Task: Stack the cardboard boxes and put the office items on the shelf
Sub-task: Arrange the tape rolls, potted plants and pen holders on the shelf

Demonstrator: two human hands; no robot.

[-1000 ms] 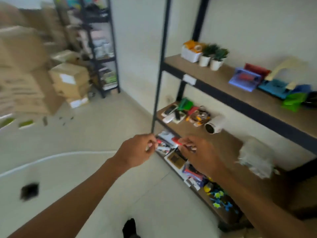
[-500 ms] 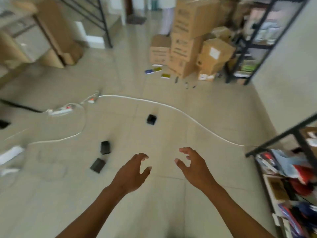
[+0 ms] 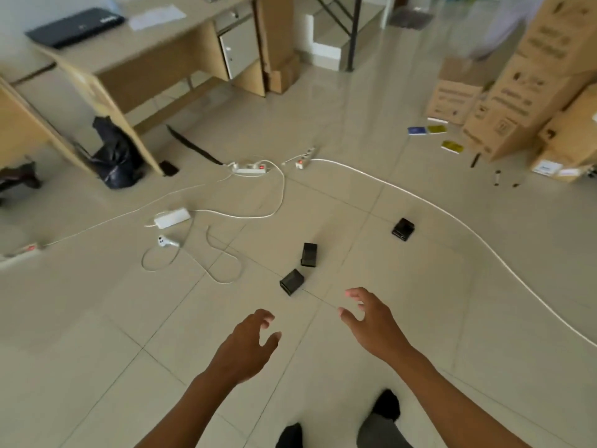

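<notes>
head view, looking down at tiled floor. left hand and right hand both empty, fingers loosely spread, reaching toward three small black items on the floor: nearest one just beyond the fingertips, second right behind it, third farther right. more office items left: coloured cards and pens far right beside the cardboard boxes, which already sit stacked. shelf not in view. white cable crosses the floor, desk far left. judging by this, floor pickup is well short of done.

Black boxes, beige tiled floor
</notes>
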